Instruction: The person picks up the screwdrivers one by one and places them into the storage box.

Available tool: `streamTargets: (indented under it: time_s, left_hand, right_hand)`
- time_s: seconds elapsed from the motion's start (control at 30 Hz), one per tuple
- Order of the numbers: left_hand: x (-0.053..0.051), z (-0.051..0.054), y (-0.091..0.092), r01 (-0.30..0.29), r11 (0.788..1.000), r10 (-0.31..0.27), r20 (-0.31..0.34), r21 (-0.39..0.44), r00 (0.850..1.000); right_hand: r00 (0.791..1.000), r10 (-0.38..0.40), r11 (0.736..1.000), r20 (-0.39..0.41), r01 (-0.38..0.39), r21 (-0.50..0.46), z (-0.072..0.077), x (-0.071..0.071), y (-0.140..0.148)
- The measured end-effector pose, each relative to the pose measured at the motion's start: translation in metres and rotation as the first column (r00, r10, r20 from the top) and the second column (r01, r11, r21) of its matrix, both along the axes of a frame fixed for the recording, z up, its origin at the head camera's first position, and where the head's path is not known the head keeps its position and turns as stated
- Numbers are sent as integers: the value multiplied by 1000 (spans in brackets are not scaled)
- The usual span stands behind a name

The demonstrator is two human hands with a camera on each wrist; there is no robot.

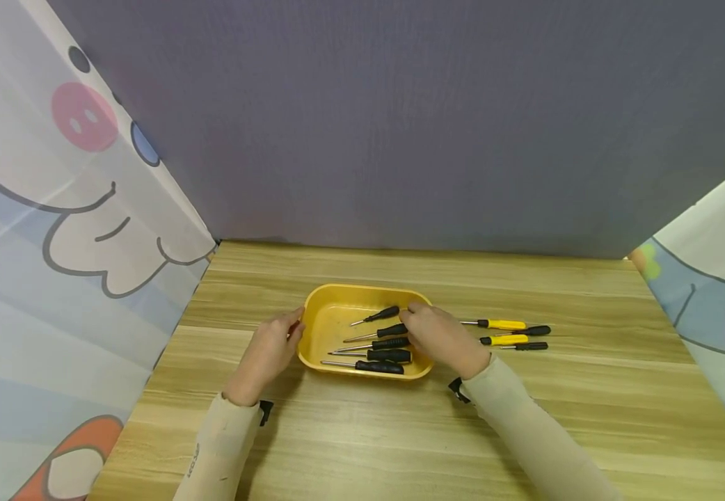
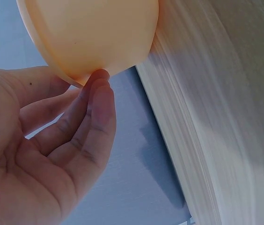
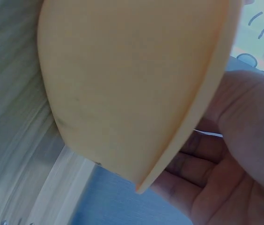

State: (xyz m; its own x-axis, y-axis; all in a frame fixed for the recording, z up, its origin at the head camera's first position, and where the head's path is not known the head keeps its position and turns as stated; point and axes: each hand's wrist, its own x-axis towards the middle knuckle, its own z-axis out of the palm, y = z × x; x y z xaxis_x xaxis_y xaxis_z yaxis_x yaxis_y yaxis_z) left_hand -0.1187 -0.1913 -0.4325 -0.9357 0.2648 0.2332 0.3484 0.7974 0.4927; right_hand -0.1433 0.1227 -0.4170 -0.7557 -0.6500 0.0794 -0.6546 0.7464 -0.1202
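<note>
A shallow yellow plastic tray (image 1: pixel 331 296) stands on the wooden table with several black-handled screwdrivers (image 1: pixel 389 355) lying in it, shafts pointing left. At its left end my left hand (image 1: pixel 273 344) pinches the rim; in the left wrist view the fingertips press on the outer wall (image 2: pixel 94 37). My right hand (image 1: pixel 444 337) reaches over the right end, fingers inside the tray beside the upper screwdriver handles. The right wrist view shows the tray's outer wall (image 3: pixel 132 84) hiding those fingertips, so whether they hold a screwdriver is not visible.
Right of the tray, yellow-handled screwdrivers (image 1: pixel 505 324) and black-handled ones (image 1: pixel 531 346) lie on the table (image 1: pixel 362 431). A grey panel (image 1: pixel 400 139) rises along the back edge. Cartoon-printed curtains (image 1: pixel 43 278) hang at both sides.
</note>
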Motion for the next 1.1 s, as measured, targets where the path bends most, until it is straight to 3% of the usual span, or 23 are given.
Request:
streamTargets:
  time_s: [0.3,0.77,1.1]
  left_hand:
    - [0,0,1,-4,1000,4,-1,-8,1000]
    - [-1,-1,0,-3,1000,3,0,-3,1000]
    - [-1,-1,0,-9,1000,9,7,-2,1000]
  right_hand:
    - [1000,10,998,-14,-11,-60,7,5,5]
    - [980,-28,995,-198,9,-99,23,13,48]
    - [982,-104,990,-158,88,-107,18,17,103]
